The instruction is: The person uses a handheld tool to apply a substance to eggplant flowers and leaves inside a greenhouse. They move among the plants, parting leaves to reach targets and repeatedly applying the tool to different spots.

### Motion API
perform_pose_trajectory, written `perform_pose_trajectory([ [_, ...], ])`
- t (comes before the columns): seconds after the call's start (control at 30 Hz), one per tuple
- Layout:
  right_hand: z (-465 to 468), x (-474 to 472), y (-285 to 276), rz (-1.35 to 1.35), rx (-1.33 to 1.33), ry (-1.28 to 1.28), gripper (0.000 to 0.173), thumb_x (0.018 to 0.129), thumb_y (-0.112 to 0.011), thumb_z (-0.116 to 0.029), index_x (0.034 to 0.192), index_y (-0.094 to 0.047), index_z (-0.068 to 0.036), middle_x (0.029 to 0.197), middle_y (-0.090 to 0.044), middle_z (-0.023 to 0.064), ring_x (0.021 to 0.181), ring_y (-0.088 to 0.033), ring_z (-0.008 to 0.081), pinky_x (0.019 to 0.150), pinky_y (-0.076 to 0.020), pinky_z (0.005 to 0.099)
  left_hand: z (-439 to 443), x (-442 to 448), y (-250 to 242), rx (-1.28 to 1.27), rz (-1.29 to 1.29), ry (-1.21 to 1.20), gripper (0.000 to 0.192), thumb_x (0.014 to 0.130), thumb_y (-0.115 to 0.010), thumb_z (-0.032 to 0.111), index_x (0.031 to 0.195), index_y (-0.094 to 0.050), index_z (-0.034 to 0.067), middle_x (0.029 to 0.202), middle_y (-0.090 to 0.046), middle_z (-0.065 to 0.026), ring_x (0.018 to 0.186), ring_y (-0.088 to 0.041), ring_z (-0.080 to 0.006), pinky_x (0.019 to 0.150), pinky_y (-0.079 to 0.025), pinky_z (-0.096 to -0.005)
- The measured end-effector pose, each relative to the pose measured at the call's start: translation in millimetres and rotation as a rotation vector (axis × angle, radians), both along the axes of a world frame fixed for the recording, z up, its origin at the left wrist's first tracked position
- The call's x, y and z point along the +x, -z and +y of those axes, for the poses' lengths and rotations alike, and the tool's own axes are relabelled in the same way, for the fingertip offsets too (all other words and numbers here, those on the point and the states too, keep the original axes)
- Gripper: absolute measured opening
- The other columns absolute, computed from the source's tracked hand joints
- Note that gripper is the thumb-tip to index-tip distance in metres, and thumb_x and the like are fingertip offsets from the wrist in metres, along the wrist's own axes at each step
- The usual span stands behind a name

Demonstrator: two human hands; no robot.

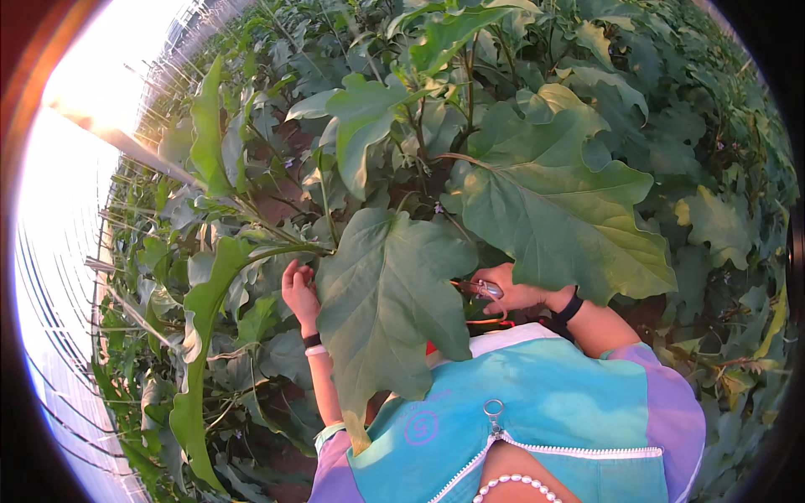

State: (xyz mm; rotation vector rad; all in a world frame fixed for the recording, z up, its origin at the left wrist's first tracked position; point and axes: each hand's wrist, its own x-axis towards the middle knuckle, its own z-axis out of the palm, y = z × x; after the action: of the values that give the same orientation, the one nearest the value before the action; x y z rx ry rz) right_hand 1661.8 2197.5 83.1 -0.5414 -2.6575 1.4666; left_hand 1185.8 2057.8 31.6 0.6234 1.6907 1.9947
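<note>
My right hand [512, 290] closes around an orange-and-metal hand tool [489, 290], which looks like pruning shears. Leaves cover part of the tool. A dark band circles that wrist, and a large eggplant leaf [553, 201] overhangs the hand. On the other side, my left hand [300, 294] is raised with its fingers bent, just below a leaf stalk [286, 249]. Another broad eggplant leaf [393, 295] hangs between the hands, close to the camera, and hides part of the left hand. Whether those fingers hold anything cannot be seen.
Dense eggplant plants with small purple flowers [438, 207] surround me. A long pale pole [141, 151] slants in from the upper left. Bright greenhouse sheeting with curved ribs [60, 327] runs along the left side. Brown soil [280, 204] shows between stems.
</note>
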Motion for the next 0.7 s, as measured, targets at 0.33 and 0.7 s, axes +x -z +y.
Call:
perform_pose_trajectory([
  [0.33,84.2,158.8,25.4,0.386,-0.888,0.410,0.055,0.081,-0.075,-0.010,0.132,-0.057,-0.003,0.116,-0.062,0.0006,0.104,-0.056,0.0087,0.094,-0.0466,0.0263,22.3,288.2,41.5,-0.538,0.331,0.269,0.037,0.098,-0.052,0.017,0.132,-0.054,0.002,0.114,-0.066,-0.0114,0.097,-0.065,-0.0215,0.081,-0.051,-0.0336],
  [0.7,132.3,171.5,12.2,0.621,-1.010,0.241,0.066,0.078,-0.077,-0.021,0.137,-0.053,-0.002,0.119,-0.063,0.0086,0.110,-0.062,0.0225,0.101,-0.0463,0.0391,176.7,370.1,-171.9,-0.031,1.172,0.115,0.050,0.101,-0.052,0.030,0.139,-0.045,0.000,0.125,-0.059,-0.0170,0.106,-0.062,-0.0271,0.090,-0.049,-0.0408],
])
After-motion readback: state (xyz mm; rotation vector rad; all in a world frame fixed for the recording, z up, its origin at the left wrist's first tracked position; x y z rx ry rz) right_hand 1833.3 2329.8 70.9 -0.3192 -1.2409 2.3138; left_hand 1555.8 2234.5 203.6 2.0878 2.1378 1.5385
